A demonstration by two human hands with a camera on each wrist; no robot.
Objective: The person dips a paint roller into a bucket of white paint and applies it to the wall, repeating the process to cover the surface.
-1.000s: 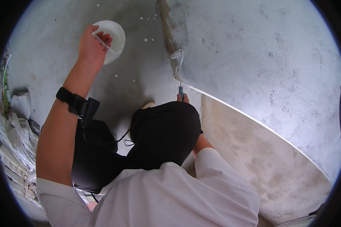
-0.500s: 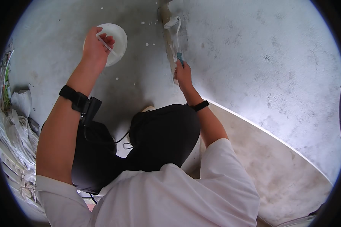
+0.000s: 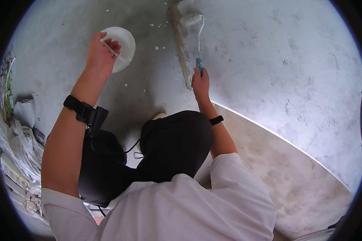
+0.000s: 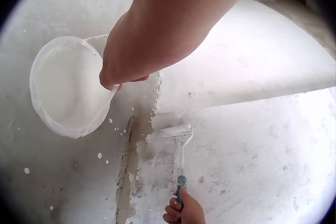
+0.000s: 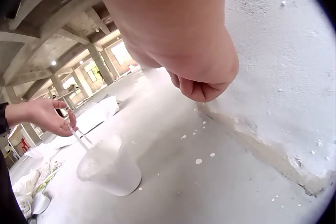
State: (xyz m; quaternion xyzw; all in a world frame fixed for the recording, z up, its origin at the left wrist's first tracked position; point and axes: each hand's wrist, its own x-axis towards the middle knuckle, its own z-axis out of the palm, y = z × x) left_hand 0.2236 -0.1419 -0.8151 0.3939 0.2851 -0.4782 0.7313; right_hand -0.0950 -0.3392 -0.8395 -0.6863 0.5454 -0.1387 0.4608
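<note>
My left hand [image 3: 99, 55] holds the white bucket [image 5: 123, 175] by its thin handle [image 3: 110, 47]; in the right wrist view the handle rises from the rim to the fingers. Pale paint coats the bucket's inside in the left wrist view. My right hand [image 3: 201, 83] grips the teal handle [image 3: 198, 63] of a small paint roller, thumb lying along it. The white roller head [image 3: 194, 19] lies over the grey-white wall [image 3: 277, 60], just right of the brown strip along the wall's foot. In the right wrist view, my right hand hides the roller.
A bare brown strip [image 3: 177, 36] runs where floor meets wall. White paint drops [image 5: 198, 161] dot the grey floor. A pale mottled panel [image 3: 269, 168] stands at lower right. Crumpled white plastic sheeting [image 3: 22, 148] lies at left. Concrete pillars [image 5: 100, 64] show far behind.
The right hand came out from behind the knee and moved forward with the roller. The roller head then shifted right from the brown strip onto the wall. The bucket hardly moved.
</note>
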